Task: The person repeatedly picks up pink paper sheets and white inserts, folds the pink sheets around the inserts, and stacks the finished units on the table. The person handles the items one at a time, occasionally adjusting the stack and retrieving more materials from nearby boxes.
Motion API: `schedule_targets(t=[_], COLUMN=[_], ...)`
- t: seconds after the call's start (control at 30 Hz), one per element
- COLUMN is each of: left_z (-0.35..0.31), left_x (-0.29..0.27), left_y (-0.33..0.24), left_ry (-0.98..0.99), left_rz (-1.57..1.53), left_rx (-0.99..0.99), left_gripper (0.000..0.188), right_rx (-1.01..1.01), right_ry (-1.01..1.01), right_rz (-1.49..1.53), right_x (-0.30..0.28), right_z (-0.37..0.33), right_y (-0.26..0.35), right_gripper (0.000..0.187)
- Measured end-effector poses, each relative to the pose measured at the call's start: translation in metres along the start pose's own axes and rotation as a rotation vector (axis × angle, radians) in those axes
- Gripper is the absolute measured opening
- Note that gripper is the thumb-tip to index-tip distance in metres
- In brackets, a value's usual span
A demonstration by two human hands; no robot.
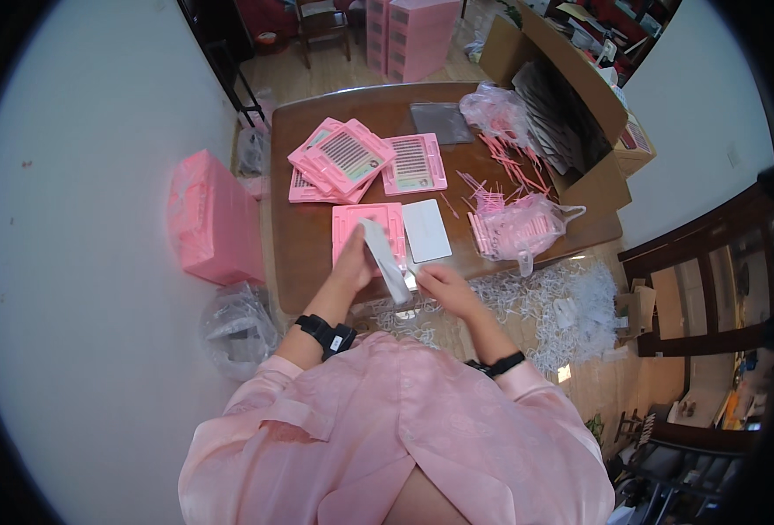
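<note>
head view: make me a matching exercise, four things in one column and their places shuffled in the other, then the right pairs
1. Thin white piece
2. Open cardboard box
3. Shredded white paper
4. Pink drawer units

A. Spread on the floor, by the near right side of the brown table
B. Standing beyond the table's far edge
C. Held in the fingers of the left hand
D. At the table's right end

Pairs: 1-C, 2-D, 3-A, 4-B
</note>
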State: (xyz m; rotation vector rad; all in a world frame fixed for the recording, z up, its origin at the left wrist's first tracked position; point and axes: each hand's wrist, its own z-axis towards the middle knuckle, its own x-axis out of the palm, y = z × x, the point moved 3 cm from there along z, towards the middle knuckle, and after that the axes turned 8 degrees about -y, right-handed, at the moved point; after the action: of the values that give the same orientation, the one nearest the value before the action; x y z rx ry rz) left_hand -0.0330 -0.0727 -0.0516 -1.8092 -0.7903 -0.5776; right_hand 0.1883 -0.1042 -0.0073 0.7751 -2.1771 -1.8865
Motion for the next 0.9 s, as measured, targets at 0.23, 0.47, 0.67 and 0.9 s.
schedule_targets(t=[0.23, 0.47, 0.67, 0.9], left_z=[0.039, 0.039, 0.063, 0.072], left_x=[-0.067, -0.061, -0.063, -0.062], left_y=[-0.088, -0.079, -0.042, -0.025], left_ry=[-0.570, -0.619, -0.674, -0.641], left_rz=[-0.172, 0.019, 0.384, 0.785], left_rx=[0.070, 0.066, 0.253, 0.130], left_gripper=[0.073, 0.059, 0.071, 0.083], right_rx=[0.624, 0.378, -0.158, -0.015], right_ry=[0.653, -0.084, -0.408, -0.429], right_rz=[-1.474, -1.031, -0.136, -0.347], right_x=[-0.065, -0.069, 0.027, 0.052], right_z=[-0.103, -0.029, 0.048, 0.086], right_y=[-0.141, -0.080, -0.002, -0.011], right_gripper=[0.043, 0.037, 0.028, 0.022])
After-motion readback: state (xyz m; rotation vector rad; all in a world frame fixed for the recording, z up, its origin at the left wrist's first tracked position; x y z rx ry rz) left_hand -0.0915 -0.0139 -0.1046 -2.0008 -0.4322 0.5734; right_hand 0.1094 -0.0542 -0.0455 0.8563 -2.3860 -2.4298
